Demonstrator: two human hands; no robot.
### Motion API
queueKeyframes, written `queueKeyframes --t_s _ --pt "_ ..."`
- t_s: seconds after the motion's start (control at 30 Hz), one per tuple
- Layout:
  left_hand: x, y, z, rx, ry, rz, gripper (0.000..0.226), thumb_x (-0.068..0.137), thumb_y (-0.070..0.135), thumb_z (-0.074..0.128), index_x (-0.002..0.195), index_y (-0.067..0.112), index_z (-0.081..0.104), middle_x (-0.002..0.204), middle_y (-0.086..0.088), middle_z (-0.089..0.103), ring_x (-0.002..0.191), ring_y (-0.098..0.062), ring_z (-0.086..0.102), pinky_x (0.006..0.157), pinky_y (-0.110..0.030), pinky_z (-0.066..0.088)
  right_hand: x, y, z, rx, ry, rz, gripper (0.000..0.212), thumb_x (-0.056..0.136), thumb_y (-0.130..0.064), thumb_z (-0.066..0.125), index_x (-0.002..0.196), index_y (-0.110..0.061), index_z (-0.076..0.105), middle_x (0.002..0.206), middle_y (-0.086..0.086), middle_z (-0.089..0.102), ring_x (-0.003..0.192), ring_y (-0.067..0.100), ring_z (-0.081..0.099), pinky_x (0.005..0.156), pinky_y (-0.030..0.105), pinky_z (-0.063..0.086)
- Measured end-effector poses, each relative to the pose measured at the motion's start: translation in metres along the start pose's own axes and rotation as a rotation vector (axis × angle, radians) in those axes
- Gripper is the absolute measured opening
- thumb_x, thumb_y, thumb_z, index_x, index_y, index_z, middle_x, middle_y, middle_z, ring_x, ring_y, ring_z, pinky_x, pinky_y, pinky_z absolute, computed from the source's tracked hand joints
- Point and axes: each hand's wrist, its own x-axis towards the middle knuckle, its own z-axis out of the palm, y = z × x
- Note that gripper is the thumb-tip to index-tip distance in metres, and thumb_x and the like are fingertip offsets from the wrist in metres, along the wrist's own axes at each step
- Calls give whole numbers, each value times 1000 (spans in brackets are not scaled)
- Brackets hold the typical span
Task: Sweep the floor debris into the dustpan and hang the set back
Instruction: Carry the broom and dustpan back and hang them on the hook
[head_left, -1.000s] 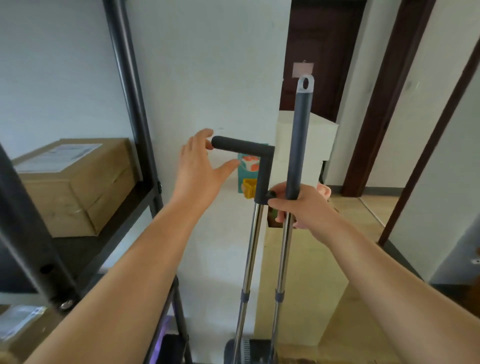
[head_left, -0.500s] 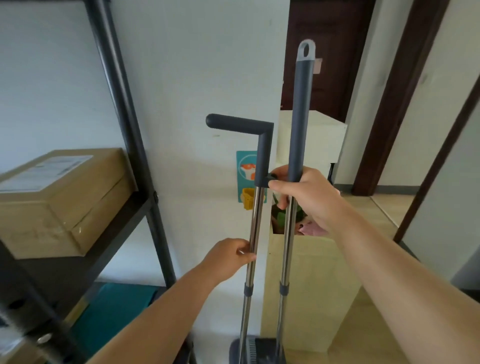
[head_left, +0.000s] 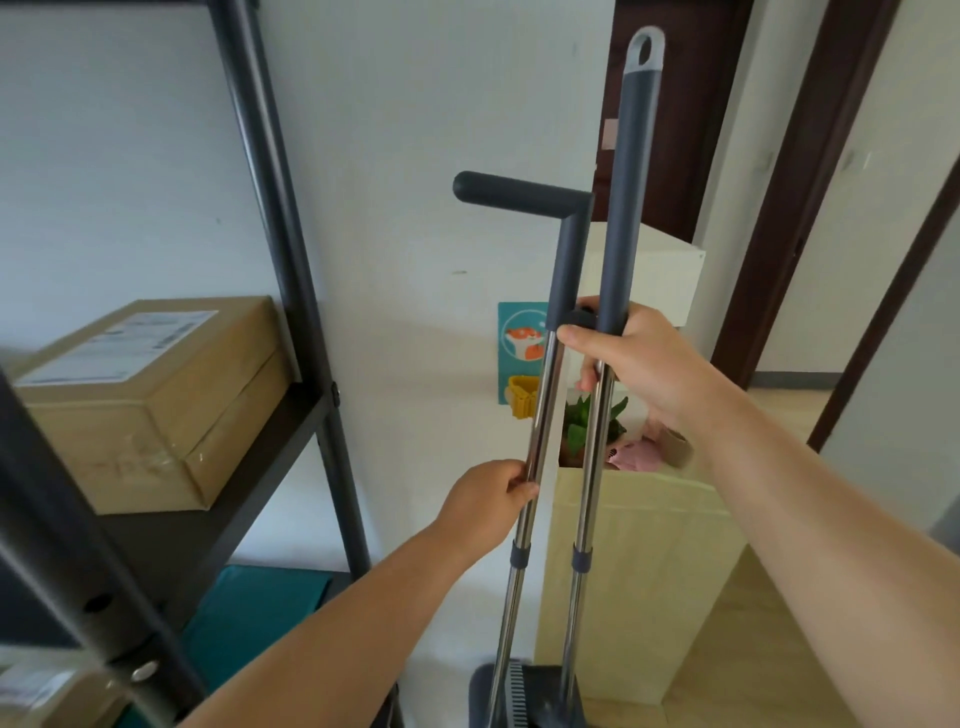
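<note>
Two upright poles of one sweeping set, standing side by side against a white wall. The broom pole, with a grey sleeve above, chrome below and a pale hanging loop at its top, is gripped by the right hand where the sleeve meets the chrome. The fingers curl round it and the thumb reaches across towards the neighbouring pole. The dustpan pole, just left of the right hand, is chrome and topped by a grey L-shaped grip that points left above both hands. The left hand is closed round its chrome shaft, lower than the right hand. The dustpan, dark grey with a toothed comb, sits far below both hands at the foot of the poles, partly cut off by the frame edge. One pale wooden cabinet stands behind the poles, beneath the right forearm, with a green plant just under the right hand. One fox sticker is on the wall, left of the right hand. One black shelf rack stands left of the left hand and carries a cardboard box. A teal mat lies below the left forearm. One dark door is above the right hand.
</note>
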Motion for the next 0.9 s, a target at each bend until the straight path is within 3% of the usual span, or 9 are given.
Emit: queueKeyframes --t_s 0.1,0.23,0.53,0.9 --pt "1 0 -5 0 24 7 23 99 30 49 109 18 66 96 0 68 87 -16 62 74 -25 48 3 -8 1 -16 13 -18 18 90 -34 65 105 -33 56 59 0 66 61 11 67 72 26 45" --pt "6 0 -12 -15 39 -5 25 99 31 48 112 18 65 99 1 68 90 -17 63 81 -32 52 11 -18 2 -59 26 -32 28 89 -36 65 113 -27 55 72 9 71 64 12 70 68 20 42" --pt "12 2 -18 -60 27 10 25 100 31 46 117 17 59 107 1 65 96 -15 61 82 -25 48 21 -23 2 -9 55 -70 26 88 -32 68 109 -22 57 68 9 66 57 12 66 63 19 44" --pt "13 -12 -11 -36 -16 91 26 102 38 40 120 23 50 106 3 67 95 -14 64 88 -33 54 28 -18 2 5 25 -91 17 87 -30 70 97 -28 56 61 1 65 56 7 67 50 -1 41"
